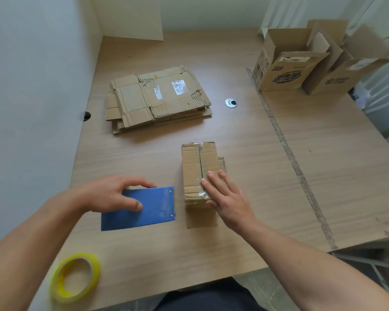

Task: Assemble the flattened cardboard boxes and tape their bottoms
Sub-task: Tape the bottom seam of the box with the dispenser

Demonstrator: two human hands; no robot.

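A person seated at the near edge of a wooden desk [301, 176] tapes the bottom of a small cardboard box [192, 167], which stands bottom-up toward the near middle of the desk. The right hand [228, 199] lies flat on the box, fingers straight and pressing the two closed flaps by the centre seam [201, 162], where a short piece of clear tape [203, 195] already wraps the near end. The left hand [112, 194] grips a blue tape dispenser [154, 209] just beside the box, thumb on top and fingers curled round its far edge. The step appears barely begun: most of the seam looks bare. To do it well, the flaps should be held tight together under the pressing hand, the dispenser drawn straight along the seam toward the box's far end, and the tape rubbed down and carried over that end before cutting; a gap between flaps or a slanted pull would likely leave a weak bottom. A yellow tape roll [75, 278] lies at the near-left corner. A stack of flattened boxes [157, 97] waits toward the far-left part of the desk, beside a round cable grommet [231, 103], and two assembled boxes [283, 63] stand open at the far-right corner.
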